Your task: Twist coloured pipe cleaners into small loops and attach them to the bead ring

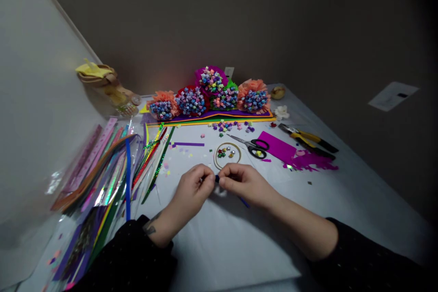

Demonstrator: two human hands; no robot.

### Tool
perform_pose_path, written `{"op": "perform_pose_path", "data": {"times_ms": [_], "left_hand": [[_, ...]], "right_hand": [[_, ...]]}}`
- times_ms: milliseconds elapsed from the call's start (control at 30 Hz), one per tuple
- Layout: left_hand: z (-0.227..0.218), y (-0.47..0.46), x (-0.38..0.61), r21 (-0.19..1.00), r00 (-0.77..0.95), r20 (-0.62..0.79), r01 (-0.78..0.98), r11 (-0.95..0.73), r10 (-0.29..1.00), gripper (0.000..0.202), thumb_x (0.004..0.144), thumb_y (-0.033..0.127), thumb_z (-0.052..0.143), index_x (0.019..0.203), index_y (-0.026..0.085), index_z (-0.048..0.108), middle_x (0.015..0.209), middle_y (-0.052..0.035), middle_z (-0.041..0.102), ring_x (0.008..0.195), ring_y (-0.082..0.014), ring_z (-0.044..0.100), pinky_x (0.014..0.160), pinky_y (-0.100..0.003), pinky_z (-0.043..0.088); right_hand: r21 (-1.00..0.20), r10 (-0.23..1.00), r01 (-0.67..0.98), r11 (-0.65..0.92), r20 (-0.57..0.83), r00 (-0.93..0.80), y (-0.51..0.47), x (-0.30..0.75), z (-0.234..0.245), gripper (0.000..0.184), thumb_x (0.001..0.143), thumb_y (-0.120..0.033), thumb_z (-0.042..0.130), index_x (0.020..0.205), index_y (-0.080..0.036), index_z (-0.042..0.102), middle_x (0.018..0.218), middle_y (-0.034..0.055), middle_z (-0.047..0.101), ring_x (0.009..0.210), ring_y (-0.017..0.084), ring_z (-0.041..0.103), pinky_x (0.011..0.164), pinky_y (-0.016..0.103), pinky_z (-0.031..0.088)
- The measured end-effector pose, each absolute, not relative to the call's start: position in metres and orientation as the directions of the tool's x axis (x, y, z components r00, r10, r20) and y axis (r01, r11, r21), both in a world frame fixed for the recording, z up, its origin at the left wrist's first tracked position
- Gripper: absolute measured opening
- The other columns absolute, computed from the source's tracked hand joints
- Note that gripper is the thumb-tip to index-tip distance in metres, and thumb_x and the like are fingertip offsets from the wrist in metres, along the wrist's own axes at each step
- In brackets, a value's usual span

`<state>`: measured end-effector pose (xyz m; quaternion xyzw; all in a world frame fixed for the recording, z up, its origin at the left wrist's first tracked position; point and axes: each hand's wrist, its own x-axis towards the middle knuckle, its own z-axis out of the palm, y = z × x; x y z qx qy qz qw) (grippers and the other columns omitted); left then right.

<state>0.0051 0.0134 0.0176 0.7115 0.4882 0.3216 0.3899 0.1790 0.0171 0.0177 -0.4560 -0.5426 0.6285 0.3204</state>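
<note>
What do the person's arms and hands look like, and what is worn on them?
Both arms wear black sleeves with faint specks, the left sleeve and the right sleeve, ending short of the wrists. The left hand and the right hand are bare, with no gloves. A small dark tattoo marks the left wrist.

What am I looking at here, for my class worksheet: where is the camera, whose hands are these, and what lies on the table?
No machine here: one camera sits on a person's head, looking down at their own bare hands. The left hand and right hand pinch a thin blue paper strip between their fingers. On the white table lie scissors, yellow-handled pliers, a ring around small paper stars, magenta paper and, at the left, a fan of coloured strips. Paper flower bunches stand at the back.
</note>
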Motion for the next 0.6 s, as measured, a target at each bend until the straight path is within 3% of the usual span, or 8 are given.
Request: {"op": "perform_pose_path", "data": {"times_ms": [167, 333, 600], "left_hand": [[0.0170, 0.0117, 0.0072, 0.857, 0.340, 0.083, 0.455, -0.241, 0.937, 0.018, 0.085, 0.024, 0.046, 0.072, 0.017, 0.056, 0.068, 0.0001, 0.057, 0.063, -0.0127, 0.050, 0.060, -0.023, 0.038], [0.0180, 0.0128, 0.0068, 0.851, 0.370, 0.069, 0.464, -0.249, 0.926, 0.015, 0.083, 0.021, 0.047, 0.072, 0.017, 0.058, 0.069, 0.0001, 0.057, 0.064, -0.0125, 0.051, 0.061, -0.023, 0.039], [0.0205, 0.0138, 0.0057, 0.860, 0.339, 0.100, 0.443, -0.252, 0.936, 0.019, 0.084, 0.024, 0.048, 0.068, 0.017, 0.056, 0.066, 0.0007, 0.055, 0.064, -0.0127, 0.051, 0.062, -0.023, 0.040]], "right_hand": [[-0.973, 0.927, 0.201, -0.113, -0.176, -0.330, 0.0145, 0.1771, 0.0121, 0.011, 0.074, -0.026, 0.056, 0.070, -0.016, 0.056, 0.060, -0.0028, 0.053, 0.056, 0.010, 0.045, 0.053, 0.021, 0.036], [-0.932, 0.939, 0.345, 0.115, -0.012, -0.345, 0.0152, 0.1773, 0.0148, 0.007, 0.071, -0.013, 0.054, 0.066, -0.017, 0.058, 0.065, -0.0020, 0.055, 0.063, 0.011, 0.049, 0.058, 0.022, 0.038], [-0.922, 0.937, 0.362, 0.136, 0.000, -0.350, 0.0151, 0.1800, 0.0200, 0.011, 0.078, -0.019, 0.056, 0.069, -0.017, 0.060, 0.065, -0.0012, 0.058, 0.063, 0.012, 0.052, 0.059, 0.022, 0.039]]}}
